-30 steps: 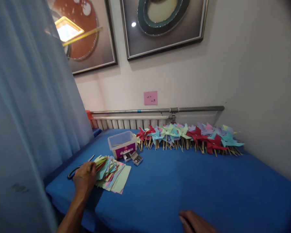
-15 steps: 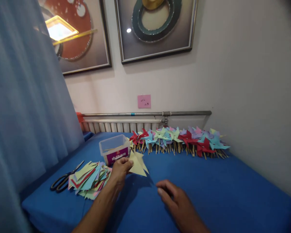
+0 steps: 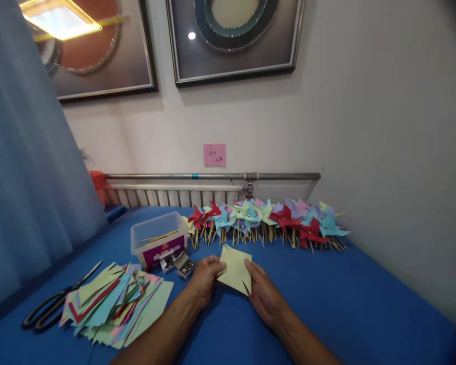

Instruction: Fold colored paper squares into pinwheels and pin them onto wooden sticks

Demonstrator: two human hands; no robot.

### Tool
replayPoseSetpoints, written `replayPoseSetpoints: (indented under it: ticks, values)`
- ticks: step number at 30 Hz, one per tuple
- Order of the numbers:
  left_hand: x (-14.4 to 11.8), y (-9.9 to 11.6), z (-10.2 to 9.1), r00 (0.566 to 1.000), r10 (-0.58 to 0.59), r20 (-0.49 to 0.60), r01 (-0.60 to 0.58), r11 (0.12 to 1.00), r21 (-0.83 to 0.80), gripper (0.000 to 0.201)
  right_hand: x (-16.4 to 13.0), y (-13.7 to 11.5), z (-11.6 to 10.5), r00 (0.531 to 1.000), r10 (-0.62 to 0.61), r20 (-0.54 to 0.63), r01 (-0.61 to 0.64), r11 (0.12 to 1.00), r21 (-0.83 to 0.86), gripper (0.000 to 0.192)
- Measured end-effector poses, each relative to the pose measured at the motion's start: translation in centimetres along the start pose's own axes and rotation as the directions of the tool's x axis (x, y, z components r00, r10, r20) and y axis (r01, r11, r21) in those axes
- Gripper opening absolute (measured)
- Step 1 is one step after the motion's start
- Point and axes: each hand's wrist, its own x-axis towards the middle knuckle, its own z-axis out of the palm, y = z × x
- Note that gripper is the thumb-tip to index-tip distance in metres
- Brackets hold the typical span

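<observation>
Item: pale yellow cut paper square [image 3: 235, 269], pinched at both edges between our left hand [image 3: 204, 278] and right hand [image 3: 263, 294], just above the blue bench [image 3: 357, 299]. Risk, we judge: slit flaps tearing or creasing under an uneven pull.

Pale yellow cut paper square [image 3: 234, 268], tilted, above the blue table [image 3: 345, 304]

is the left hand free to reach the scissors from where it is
Probably not right away. The left hand is pinching the yellow paper square together with the right hand. The scissors lie apart at the far left, beyond the stack of coloured paper, with nothing covering them.
</observation>
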Motion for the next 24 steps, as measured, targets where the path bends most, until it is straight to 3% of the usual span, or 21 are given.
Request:
replayPoseSetpoints:
  ticks: [6,10,12,13,16,18,21,24]
  values:
    - [0.0,0.0,-0.1,0.999,-0.007,0.048,0.007,1.000,-0.013,0.038,0.9,0.6,-0.4,0.995,-0.030,-0.091,0.023,0.997,-0.077,0.046]
    - [0.4,0.2,-0.6,1.000,-0.020,0.000,0.020,1.000,-0.004,0.039,1.6,-0.1,-1.8,0.972,-0.171,-0.158,0.118,0.946,-0.301,0.049]
    - [0.5,0.4,-0.9,0.999,-0.032,-0.020,0.032,0.999,-0.018,0.039,1.8,-0.8,-2.6,0.935,-0.307,-0.177,0.164,0.817,-0.553,0.049]
    - [0.5,0.5,-1.0,0.999,-0.040,-0.029,0.040,0.999,-0.020,0.038,1.7,-1.2,-3.0,0.917,-0.380,-0.119,0.200,0.699,-0.687,0.050]
    - [0.5,0.9,-1.3,0.997,-0.064,-0.033,0.063,0.998,-0.011,0.035,1.2,-1.5,-3.5,0.863,-0.467,0.191,0.342,0.263,-0.902,0.063]
    - [0.5,1.1,-1.4,0.997,-0.072,-0.022,0.072,0.997,-0.015,0.033,0.8,-1.2,-3.5,0.841,-0.423,0.337,0.401,0.068,-0.914,0.072]
    - [0.4,1.0,-1.4,0.996,-0.085,0.000,0.085,0.995,-0.045,0.030,0.5,-0.7,-3.1,0.821,-0.378,0.428,0.431,-0.080,-0.899,0.072]
    - [0.2,0.7,-1.2,0.995,-0.099,0.030,0.101,0.993,-0.057,0.029,0.4,-0.7,-2.6,0.764,-0.414,0.494,0.478,-0.151,-0.865,0.053]
